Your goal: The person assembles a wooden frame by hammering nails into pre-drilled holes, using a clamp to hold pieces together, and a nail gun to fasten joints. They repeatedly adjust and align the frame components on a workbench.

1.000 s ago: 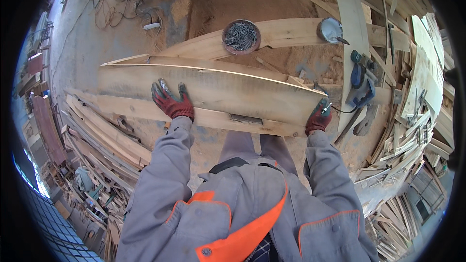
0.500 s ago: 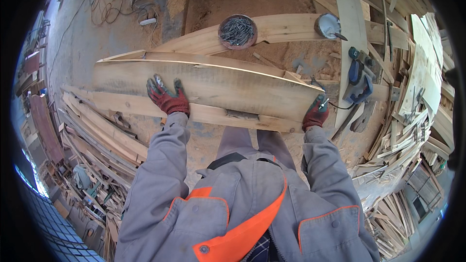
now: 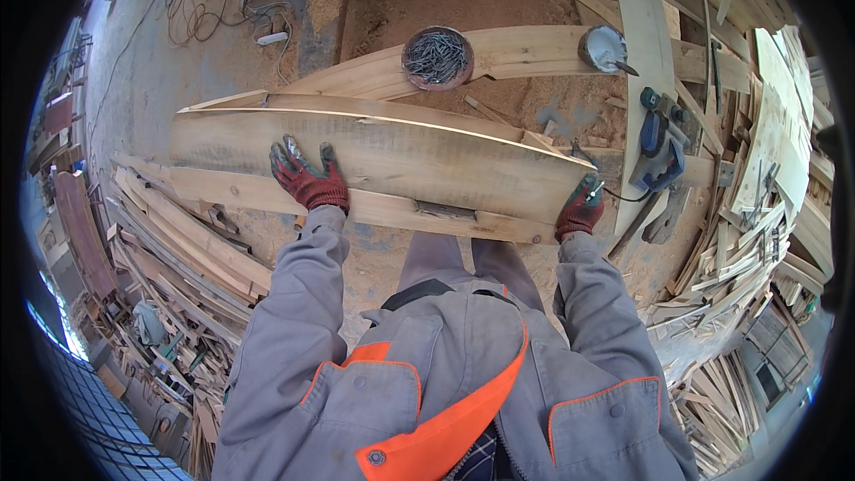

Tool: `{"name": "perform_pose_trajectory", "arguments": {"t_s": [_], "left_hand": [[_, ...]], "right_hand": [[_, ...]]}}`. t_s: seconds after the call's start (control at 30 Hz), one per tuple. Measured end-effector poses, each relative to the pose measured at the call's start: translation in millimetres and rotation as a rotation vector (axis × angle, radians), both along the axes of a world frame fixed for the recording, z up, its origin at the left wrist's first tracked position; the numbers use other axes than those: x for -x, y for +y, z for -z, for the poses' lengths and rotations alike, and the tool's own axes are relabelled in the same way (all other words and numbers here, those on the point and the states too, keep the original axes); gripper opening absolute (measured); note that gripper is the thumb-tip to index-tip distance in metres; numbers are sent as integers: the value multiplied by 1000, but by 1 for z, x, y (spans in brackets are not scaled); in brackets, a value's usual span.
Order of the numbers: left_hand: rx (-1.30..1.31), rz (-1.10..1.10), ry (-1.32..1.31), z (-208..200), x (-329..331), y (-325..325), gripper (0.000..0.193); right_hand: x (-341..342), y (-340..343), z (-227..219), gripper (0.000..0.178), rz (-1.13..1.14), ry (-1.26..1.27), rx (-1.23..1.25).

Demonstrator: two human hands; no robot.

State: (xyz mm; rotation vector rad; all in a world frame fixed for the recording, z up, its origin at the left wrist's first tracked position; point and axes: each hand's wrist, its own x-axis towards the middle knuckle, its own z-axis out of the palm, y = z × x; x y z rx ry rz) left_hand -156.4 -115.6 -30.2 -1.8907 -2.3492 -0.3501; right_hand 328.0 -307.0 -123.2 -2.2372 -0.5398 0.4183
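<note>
A long wooden board (image 3: 383,151) with a curved upper edge lies crosswise before me. My left hand (image 3: 310,176), in a red and dark green glove, rests on its face left of the middle, fingers spread. My right hand (image 3: 581,207), gloved alike, is closed around the board's right end. A small shiny piece like a nail shows at its fingers, too small to make out surely. Below the board, another plank (image 3: 378,210) with a dark notch runs just in front of my legs. A further piece of wood (image 3: 303,104) shows behind the curved edge.
Beyond the board, a bowl of nails (image 3: 436,59) and a white-filled container (image 3: 602,48) with a tool in it stand on a curved plank (image 3: 525,50). A blue power tool (image 3: 661,156) lies at right. Wood strips (image 3: 191,223) are stacked at left; a power strip (image 3: 272,38) lies farther off.
</note>
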Motion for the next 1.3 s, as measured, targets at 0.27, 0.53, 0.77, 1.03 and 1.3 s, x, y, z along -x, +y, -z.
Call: {"name": "perform_pose_trajectory", "arguments": {"t_s": [0.27, 0.53, 0.77, 1.03, 1.3], "left_hand": [[9, -6, 15, 0, 0, 0, 82], [-84, 51, -12, -1, -2, 0, 77], [-79, 17, -14, 1, -3, -1, 80], [-76, 7, -54, 6, 1, -4, 82], [-33, -27, -21, 4, -1, -1, 81]], "right_hand": [[5, 6, -11, 36, 6, -21, -7], [8, 8, -21, 30, -28, -62, 84], [6, 5, -17, 28, -47, -133, 170], [7, 6, -21, 26, -57, -126, 164], [7, 9, -22, 28, -62, -101, 143]]}}
